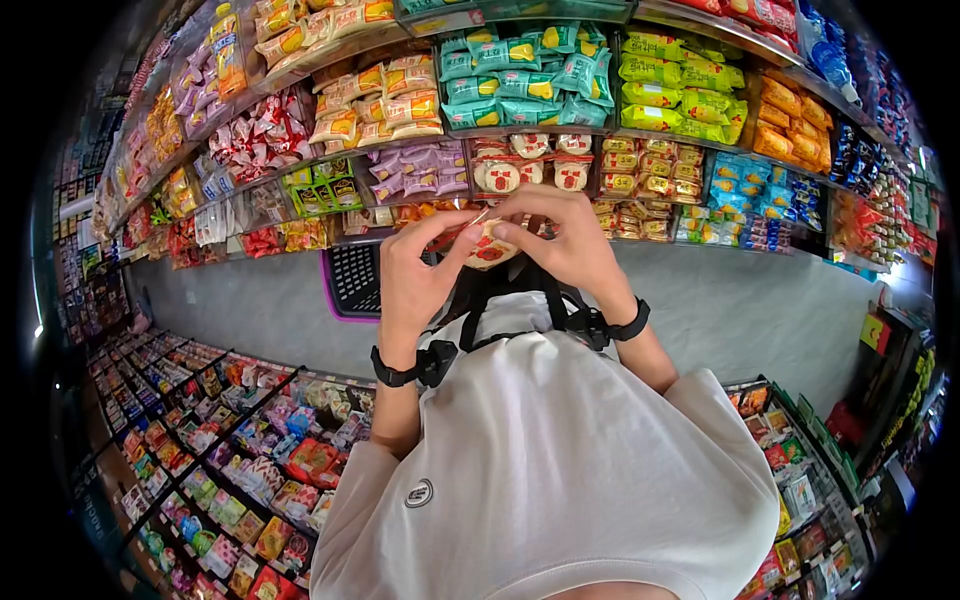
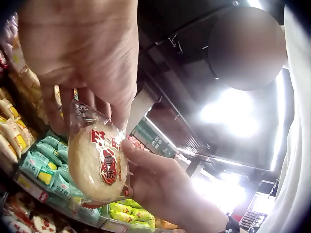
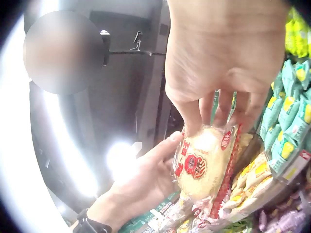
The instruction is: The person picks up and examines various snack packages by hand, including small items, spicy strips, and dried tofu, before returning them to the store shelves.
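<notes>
A shopper's left hand (image 1: 415, 280) and right hand (image 1: 572, 250) pinch a round, pale cake in clear, red-printed plastic (image 1: 488, 247) between thumbs and fingers; it is held before snack-filled shelves (image 1: 530, 131); a purple-rimmed black basket (image 1: 328, 290) sits left.

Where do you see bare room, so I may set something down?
Bare grey floor shows in two patches between the upper shelves and the lower display: left of the basket, and right of the right wristband. Shelves and display are crowded with packets.
</notes>
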The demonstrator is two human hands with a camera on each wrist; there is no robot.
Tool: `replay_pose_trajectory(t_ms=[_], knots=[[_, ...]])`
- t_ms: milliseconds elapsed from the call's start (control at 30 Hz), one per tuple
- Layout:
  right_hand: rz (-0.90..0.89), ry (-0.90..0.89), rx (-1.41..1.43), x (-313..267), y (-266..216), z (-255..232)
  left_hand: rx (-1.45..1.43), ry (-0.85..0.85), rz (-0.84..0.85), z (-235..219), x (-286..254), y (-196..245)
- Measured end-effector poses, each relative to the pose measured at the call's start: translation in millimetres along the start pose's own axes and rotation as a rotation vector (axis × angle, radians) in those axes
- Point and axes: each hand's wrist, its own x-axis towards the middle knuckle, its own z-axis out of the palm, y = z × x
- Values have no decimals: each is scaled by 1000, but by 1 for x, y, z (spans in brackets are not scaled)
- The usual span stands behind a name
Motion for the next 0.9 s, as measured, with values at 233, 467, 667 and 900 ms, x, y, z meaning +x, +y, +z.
replay_pose_trajectory(t_ms=[233,467,667,900], knots=[[-1,152,93,-2,-14,26,13,85,210,-19,-6,-15],[-7,129,65,14,-51,81,-59,170,266,-65,-27,-39],[-22,79,64,25,-71,147,-93,190,271,-115,-59,-84],[-151,52,-115,30,-90,214,-150,211,233,-158,-98,-130]])
